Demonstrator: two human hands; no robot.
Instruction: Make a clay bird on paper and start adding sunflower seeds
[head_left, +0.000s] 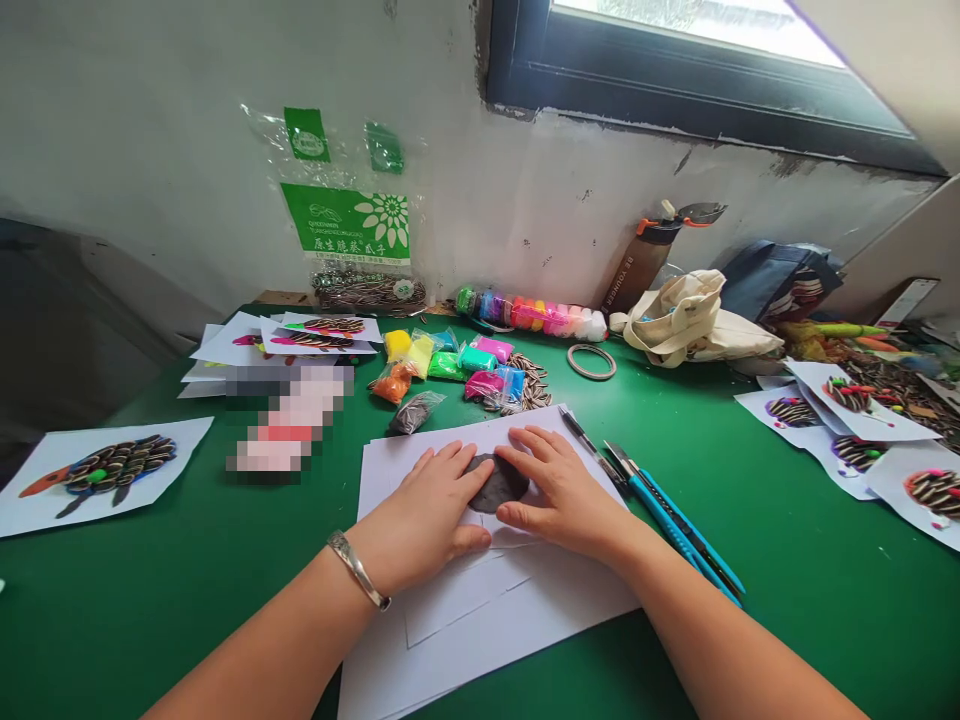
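Note:
A flat, roundish piece of dark grey modelling clay (496,486) lies on a stack of white paper (465,625). My left hand (431,510) rests on the paper with its fingers spread, the fingertips touching the left side of the clay. From the other side, my right hand (559,490) has its fingers apart and touches the clay's right edge. Pencil-like straight lines run across the paper below the clay. A small bag of dark grey clay (415,411) sits just beyond the paper. Right of the sheets lie a pen (589,440) and a blue utility knife (682,525).
Bagged coloured clay (442,358) and sunflower seeds (531,380) lie behind the paper. A seed bag (352,220) leans on the wall. Seed-decorated pictures lie left (105,475) and right (847,410). A tape ring (592,362), cloth bag (675,315) and bottle (641,262) stand farther back.

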